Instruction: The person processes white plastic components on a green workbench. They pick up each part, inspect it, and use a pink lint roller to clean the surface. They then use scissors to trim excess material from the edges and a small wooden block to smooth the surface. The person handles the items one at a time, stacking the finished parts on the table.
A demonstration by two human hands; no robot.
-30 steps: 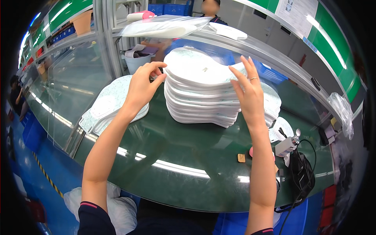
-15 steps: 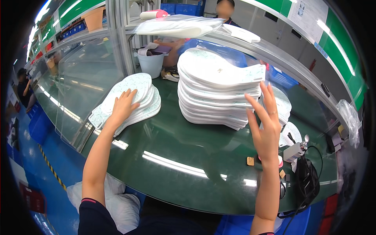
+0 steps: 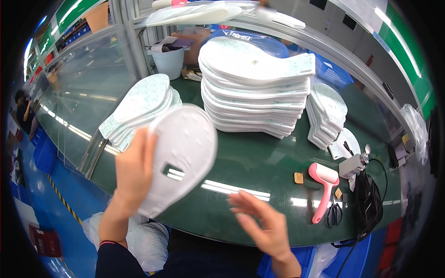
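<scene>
Basically, L hand (image 3: 132,170) grips the white paddle-shaped panel (image 3: 192,134) by its L edge, R hand (image 3: 264,224) empty w/ thumb apart, panel up off the desk (image 3: 259,157), so prob. best to steady its free rim w/ R & stay clear of the tall stack (image 3: 255,102) behind.

held panel (image 3: 191,143): smooth, matt, bumpy | tabletop (image 3: 250,160): glossy | roller handle (image 3: 324,199): smooth plastic | post (image 3: 125,44): metal

white paddle-shaped panel (image 3: 190,136) | small bumps, one four-sided hole | held aloft, tilted, rounded end far-right, tapering near-left | near, left of centre
</scene>
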